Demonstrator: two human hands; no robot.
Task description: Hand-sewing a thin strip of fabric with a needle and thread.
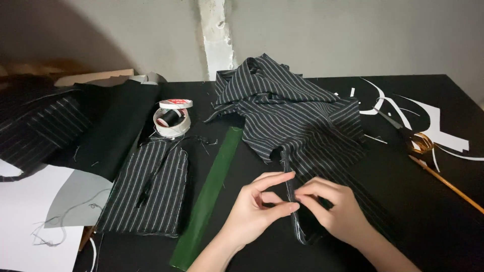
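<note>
Two bare hands come in from the bottom edge; the left hand [252,206] and right hand [338,211] wear no gloves, rings or watch; both forearms are uncovered, no sleeves behind the fingers [275,177]; nails short, unpainted.

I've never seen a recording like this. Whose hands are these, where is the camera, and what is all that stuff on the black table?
There is no machine here: a person wears one camera on the head, looking down at their own bare hands. The left hand and right hand both pinch a folded edge of dark pinstriped fabric, which lies heaped toward the back of the black table. Left of the hands lies a long green strip, then a flat striped fabric piece. Behind that is a spool of black thread sitting inside a roll of tape. On the right lie white paper scraps, scissors and a pencil.
</note>
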